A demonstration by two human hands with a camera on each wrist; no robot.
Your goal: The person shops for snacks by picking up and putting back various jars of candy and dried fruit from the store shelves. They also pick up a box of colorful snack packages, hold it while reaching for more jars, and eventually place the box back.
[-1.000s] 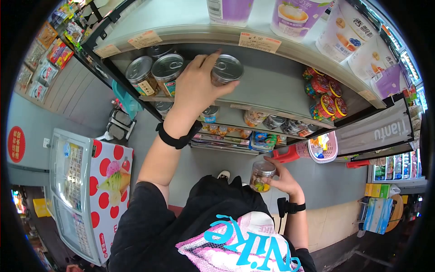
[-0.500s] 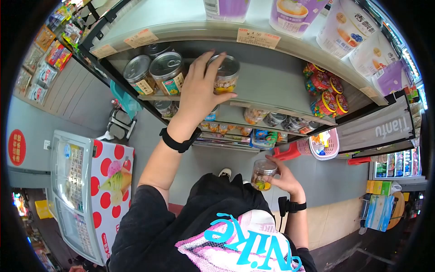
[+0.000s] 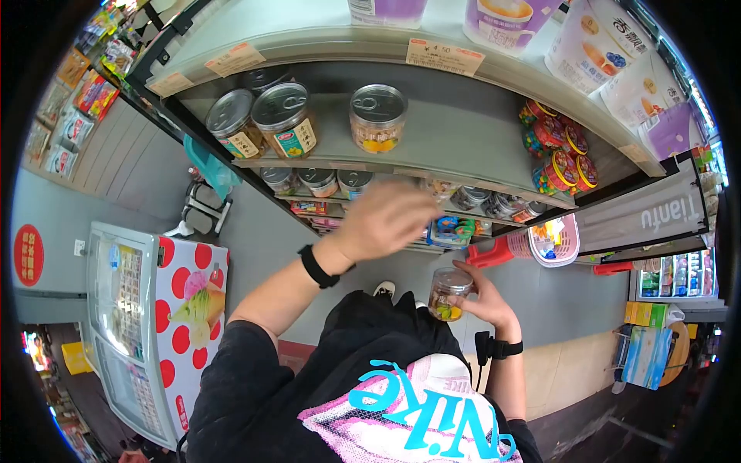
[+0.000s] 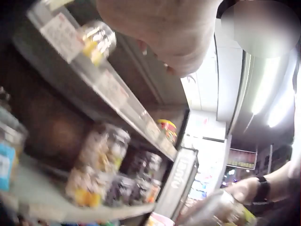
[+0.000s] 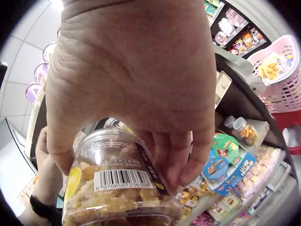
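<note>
My left hand (image 3: 390,220) is in front of the shelves, blurred, holding nothing, its fingers loosely bent. Above it, a clear jar with a ring-pull lid (image 3: 378,123) stands alone on the upper shelf, yellow fruit on its label. My right hand (image 3: 488,302) grips another clear jar (image 3: 448,295) low in front of my body. In the right wrist view this jar (image 5: 117,183) shows a barcode and pale yellow sugary pieces inside, with thumb and fingers around its sides. Left of the lone jar stand several ring-pull jars (image 3: 284,122) with green labels.
Small tubs of coloured candy (image 3: 559,158) stack at the shelf's right end. More jars (image 3: 318,182) line the shelf below. Purple and white cups (image 3: 509,31) stand above. A pink basket (image 3: 553,251) hangs at the right, and an ice-cream freezer (image 3: 154,332) stands at the left.
My left hand has let go of the jar on the upper shelf and moved down and right, toward the right hand. The right hand holds its jar in about the same place.
</note>
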